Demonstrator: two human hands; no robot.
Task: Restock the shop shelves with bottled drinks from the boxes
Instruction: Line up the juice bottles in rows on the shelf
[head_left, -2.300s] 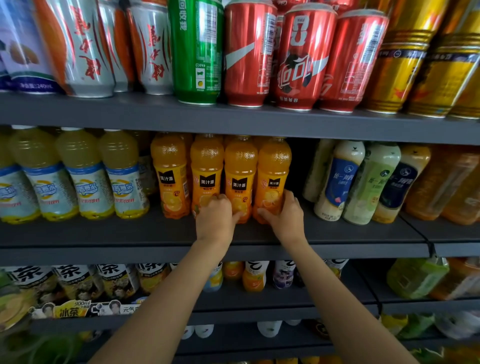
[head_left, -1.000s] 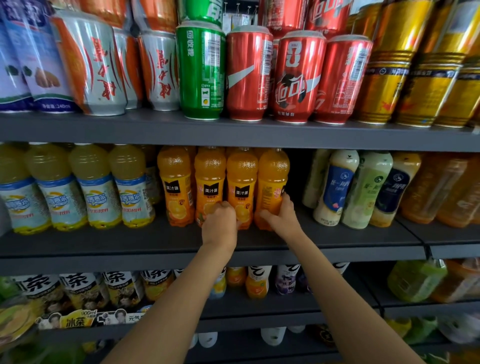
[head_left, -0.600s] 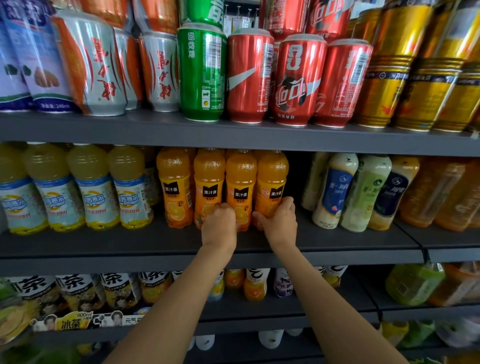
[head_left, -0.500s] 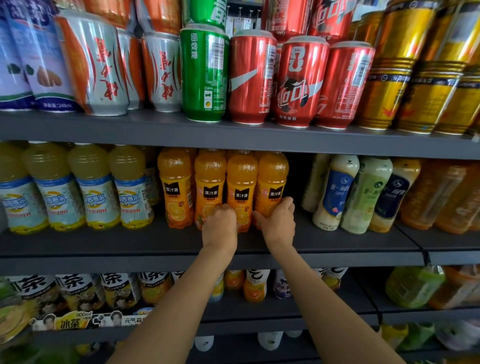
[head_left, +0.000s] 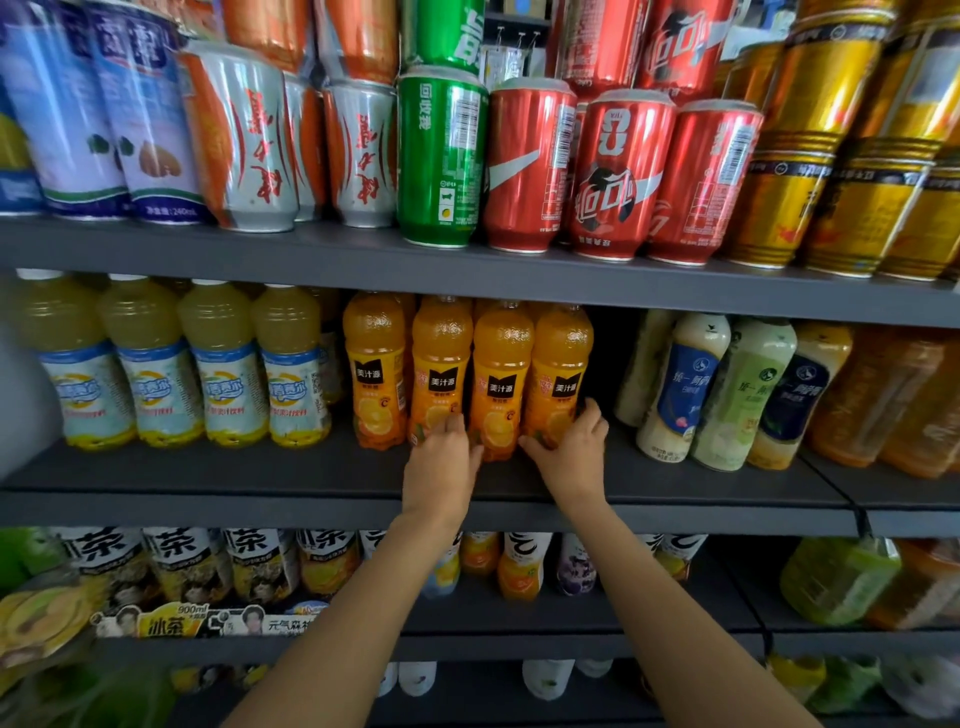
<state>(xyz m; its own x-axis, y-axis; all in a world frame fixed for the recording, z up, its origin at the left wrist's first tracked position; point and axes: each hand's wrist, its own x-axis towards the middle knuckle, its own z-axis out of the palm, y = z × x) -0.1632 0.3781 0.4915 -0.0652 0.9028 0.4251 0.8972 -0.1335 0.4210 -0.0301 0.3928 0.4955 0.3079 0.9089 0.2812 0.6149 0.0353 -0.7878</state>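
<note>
Four orange juice bottles stand in a front row on the middle shelf (head_left: 218, 475). My left hand (head_left: 441, 462) holds the base of the second orange juice bottle (head_left: 441, 364), with its fingers up against the label and its thumb toward the third bottle (head_left: 501, 374). The rightmost orange juice bottle (head_left: 560, 364) has my right hand (head_left: 571, 452) gripping its base, thumb on the left and fingers round the right side. The leftmost bottle (head_left: 374, 364) stands untouched. No boxes are in view.
Pale yellow drink bottles (head_left: 223, 364) fill the shelf to the left; milk tea bottles (head_left: 727, 389) lean to the right across a dark gap. Cans (head_left: 524, 166) line the shelf above. Tea bottles (head_left: 187, 566) and other drinks sit on the lower shelves.
Both hands stay at the bases of the orange bottles. The rightmost bottle has shifted closer to its neighbour and stands straighter. The view has risen slightly.
</note>
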